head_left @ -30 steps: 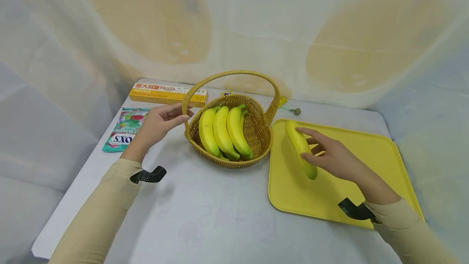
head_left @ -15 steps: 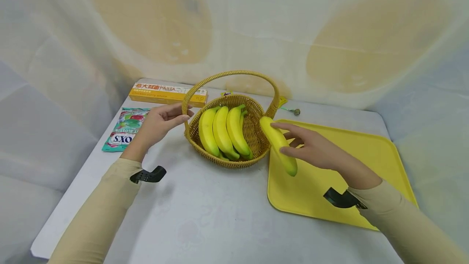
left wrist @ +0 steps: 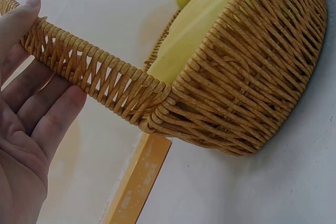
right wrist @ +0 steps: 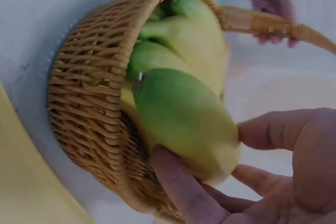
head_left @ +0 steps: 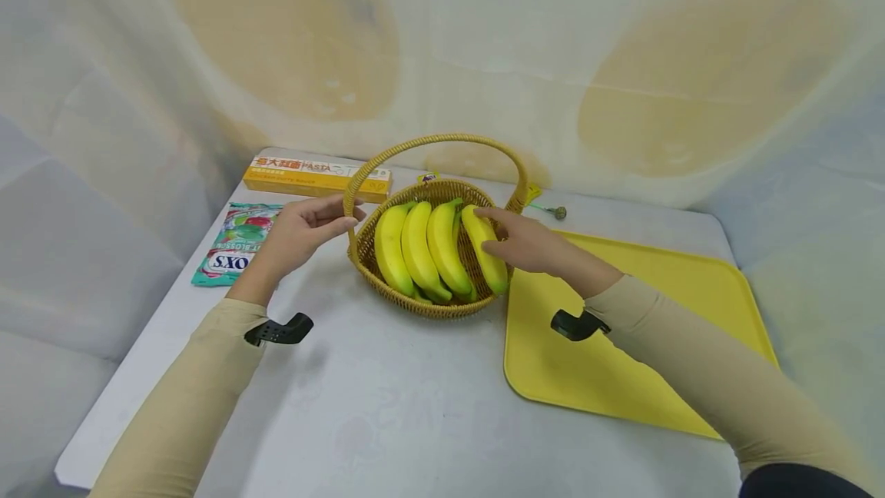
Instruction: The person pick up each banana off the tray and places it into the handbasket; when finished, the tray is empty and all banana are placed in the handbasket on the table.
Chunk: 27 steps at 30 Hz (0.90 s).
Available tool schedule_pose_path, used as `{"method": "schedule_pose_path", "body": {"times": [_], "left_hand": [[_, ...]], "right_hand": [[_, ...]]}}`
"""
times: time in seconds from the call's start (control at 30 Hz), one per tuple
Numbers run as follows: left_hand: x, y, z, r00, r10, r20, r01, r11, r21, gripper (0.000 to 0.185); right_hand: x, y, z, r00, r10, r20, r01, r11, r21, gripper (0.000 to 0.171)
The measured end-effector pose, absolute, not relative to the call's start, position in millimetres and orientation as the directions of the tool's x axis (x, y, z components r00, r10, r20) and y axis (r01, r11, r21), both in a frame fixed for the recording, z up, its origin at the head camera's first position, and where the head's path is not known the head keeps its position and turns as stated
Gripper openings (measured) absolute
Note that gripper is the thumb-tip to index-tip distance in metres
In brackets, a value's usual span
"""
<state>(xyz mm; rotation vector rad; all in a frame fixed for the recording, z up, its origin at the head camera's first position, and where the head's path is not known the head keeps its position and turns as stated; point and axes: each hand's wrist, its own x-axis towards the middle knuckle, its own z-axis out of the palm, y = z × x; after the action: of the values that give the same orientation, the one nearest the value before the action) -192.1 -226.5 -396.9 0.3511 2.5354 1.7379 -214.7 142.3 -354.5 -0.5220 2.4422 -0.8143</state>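
Two hands at round woven wicker basket [head_left: 484,267]: left hand [head_left: 304,230] pinching handle for steadiness, right hand [head_left: 523,243] gripping loose yellow banana [head_left: 484,258] inside.

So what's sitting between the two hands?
In the head view, the wicker basket with its bunch of bananas lies between them. The left hand holds its handle; the right hand grips a single banana.
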Motion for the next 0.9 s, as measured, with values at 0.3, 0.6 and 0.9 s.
{"method": "schedule_pose_path", "body": {"times": [0.3,0.6,0.9], "left_hand": [[-193,-225,-396,-0.973,0.212,0.089,0.160,0.346,0.924,0.042],[-193,-226,-396,-0.975,0.203,0.093,0.163,0.366,0.916,0.046],[-191,-225,-395,-0.974,0.204,0.094,0.164,0.359,0.919,0.045]], "right_hand": [[-230,123,-379,-0.798,-0.498,-0.339,-0.248,0.785,-0.568,0.065],[-234,117,-374,-0.786,-0.506,-0.356,-0.293,0.811,-0.506,0.068],[-231,121,-376,-0.780,-0.534,-0.326,-0.319,0.788,-0.526,0.070]]}}
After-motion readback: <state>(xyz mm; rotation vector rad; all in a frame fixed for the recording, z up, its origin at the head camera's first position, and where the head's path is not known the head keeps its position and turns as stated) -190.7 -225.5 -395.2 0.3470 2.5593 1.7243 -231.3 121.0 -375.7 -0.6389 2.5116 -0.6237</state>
